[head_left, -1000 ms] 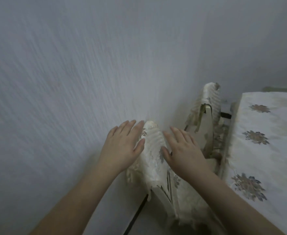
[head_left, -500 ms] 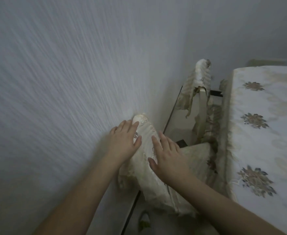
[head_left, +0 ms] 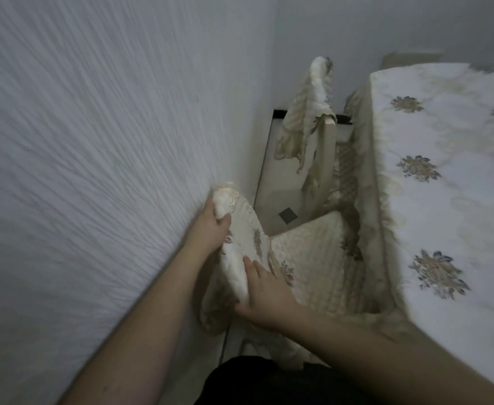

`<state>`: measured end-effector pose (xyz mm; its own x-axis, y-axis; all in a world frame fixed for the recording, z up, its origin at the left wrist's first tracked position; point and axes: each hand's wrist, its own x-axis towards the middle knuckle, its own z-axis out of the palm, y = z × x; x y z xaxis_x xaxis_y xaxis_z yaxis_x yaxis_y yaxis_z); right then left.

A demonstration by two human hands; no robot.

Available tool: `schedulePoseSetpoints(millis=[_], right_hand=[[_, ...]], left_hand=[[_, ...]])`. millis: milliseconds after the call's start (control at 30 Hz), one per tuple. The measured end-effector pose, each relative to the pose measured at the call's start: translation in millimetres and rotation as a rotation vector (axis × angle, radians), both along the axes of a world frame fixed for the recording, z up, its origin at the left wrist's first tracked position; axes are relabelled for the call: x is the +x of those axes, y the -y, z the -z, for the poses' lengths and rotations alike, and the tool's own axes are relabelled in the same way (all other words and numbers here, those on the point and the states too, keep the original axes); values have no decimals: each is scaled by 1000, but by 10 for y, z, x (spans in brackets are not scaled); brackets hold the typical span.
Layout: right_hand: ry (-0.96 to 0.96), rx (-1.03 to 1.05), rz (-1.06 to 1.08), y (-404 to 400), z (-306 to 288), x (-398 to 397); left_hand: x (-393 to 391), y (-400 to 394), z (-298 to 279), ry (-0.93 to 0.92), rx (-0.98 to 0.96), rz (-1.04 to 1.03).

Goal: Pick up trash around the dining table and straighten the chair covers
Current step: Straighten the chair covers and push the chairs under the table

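You are working on the near chair cover (head_left: 240,244), a cream quilted cloth with gold flower embroidery that is draping over the back of the chair right in front of you, just beside the wall. Your left hand (head_left: 210,229) is gripping the cover at the top corner of the chair back, with the thumb curling over the front of the cloth and the other fingers wrapping behind it, out of sight. Your right hand (head_left: 266,299) is resting lower on the same cover, its fingers lying close together and fairly straight against the front face while the thumb is reaching around the edge toward the wall side; you cannot tell whether it is pinching the fabric or only pressing it.

Below and to the right of your hands, the quilted seat cushion (head_left: 318,258) of this chair is lying flat, touching the hanging edge of the tablecloth.

Farther back, a second chair (head_left: 326,159) is standing near the corner, and its cover (head_left: 307,106) is hanging bunched and crooked over the top, leaving part of the pale frame bare.

On the right, the dining table (head_left: 444,200) is wearing a white tablecloth with embroidered flowers. The textured wall (head_left: 94,141) is filling the left side, and a pale tiled floor (head_left: 281,182) is showing between the 2 chairs. Dark clothing is showing at the bottom edge.
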<state>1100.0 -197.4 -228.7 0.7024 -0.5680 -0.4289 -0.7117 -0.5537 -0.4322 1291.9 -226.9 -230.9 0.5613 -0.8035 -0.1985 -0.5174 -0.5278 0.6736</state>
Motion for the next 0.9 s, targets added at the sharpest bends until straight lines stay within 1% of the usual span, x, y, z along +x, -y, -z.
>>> schedulePoseSetpoints(millis=[67,133,200,300,467,567,733,900], right_hand=[[19,61,21,35,43,-7],[71,189,70,46,60,-2],[139,279,120,30,68,10],[176,288,163,3,53,32],[179,226,145,35,15,67],[190,234,186,106,3,93],[208,217,258,319,1,121],[215,161,311,615,-55,144]], left_hand=[[24,115,60,-173,37,-16],[83,217,116,-359,47,-87],[152,277,182,-426,29,-125],[159,294,162,-452,3,-120],[142,347,196,-535,-58,-129],[138,459,169,-537,-63,-125],[97,810,148,-591,-67,-61],[100,1242,69,-576,-35,22]])
